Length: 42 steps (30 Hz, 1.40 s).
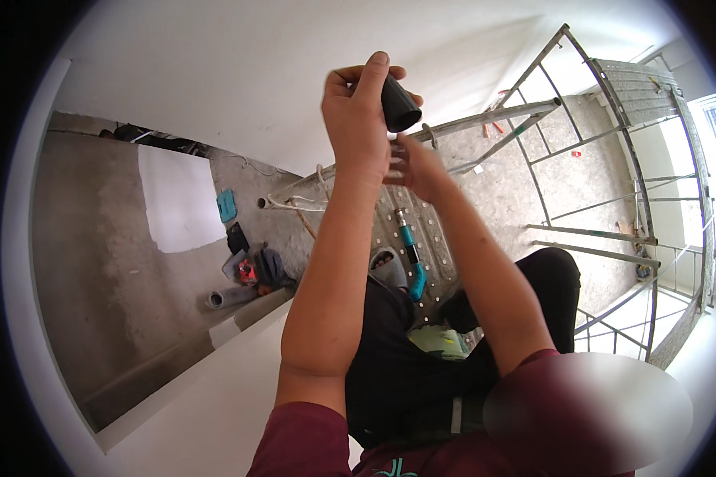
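Observation:
High in front of me, my left hand is closed round a black cylinder, shaped like a short tube with a dark round end. The thumb lies along its upper side. My right hand is just below it, beside the left wrist, with its fingers apart and slightly blurred. I see nothing that it plainly holds. Under my forearms, a teal and black tool with a metal tip lies on the perforated metal scaffold platform, close to my sandalled foot.
Metal scaffold frames stand to the right, and a scaffold tube crosses ahead. A white wall rises in front. Lower down at left are a white sheet, a teal item and a grey roll.

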Tool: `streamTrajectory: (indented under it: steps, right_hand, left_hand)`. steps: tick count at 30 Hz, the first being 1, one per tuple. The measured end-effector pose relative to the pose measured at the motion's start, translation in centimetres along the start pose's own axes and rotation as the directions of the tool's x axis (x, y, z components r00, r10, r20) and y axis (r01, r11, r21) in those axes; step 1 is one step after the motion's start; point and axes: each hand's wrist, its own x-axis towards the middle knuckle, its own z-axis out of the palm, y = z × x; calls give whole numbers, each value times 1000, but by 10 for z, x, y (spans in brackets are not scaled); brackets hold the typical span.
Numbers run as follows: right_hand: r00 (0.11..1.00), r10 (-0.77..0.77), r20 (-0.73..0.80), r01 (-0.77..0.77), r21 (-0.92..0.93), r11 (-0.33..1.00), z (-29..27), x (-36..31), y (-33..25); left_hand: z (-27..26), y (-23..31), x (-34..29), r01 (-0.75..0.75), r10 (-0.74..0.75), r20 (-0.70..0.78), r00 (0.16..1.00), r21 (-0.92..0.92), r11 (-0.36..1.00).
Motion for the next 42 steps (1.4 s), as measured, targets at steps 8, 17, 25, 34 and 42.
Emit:
streamTrajectory:
  steps: [8, 17, 25, 34, 42]
  right_hand:
    - [923, -113, 367, 106, 39, 994, 38, -141, -127]
    - [507, -773, 381, 828, -464, 315, 40, -178, -97]
    - [545, -803, 243, 837, -206, 506, 51, -186, -100]
    - [909, -378, 176, 230, 546, 806, 23, -168, -124]
    - [905, -390, 167, 252, 527, 811, 16, -167, -124]
  left_hand:
    - [20, 11, -14, -351, 344, 76, 936, 275, 895]
    - [19, 4, -15, -120, 124, -115, 986, 38, 992]
    - [27, -5, -18, -88, 99, -36, 994, 222, 971]
    - [26, -10, -17, -127, 135, -18, 991, 253, 959]
    - [26, -13, -16, -140, 143, 7, 990, 262, 955]
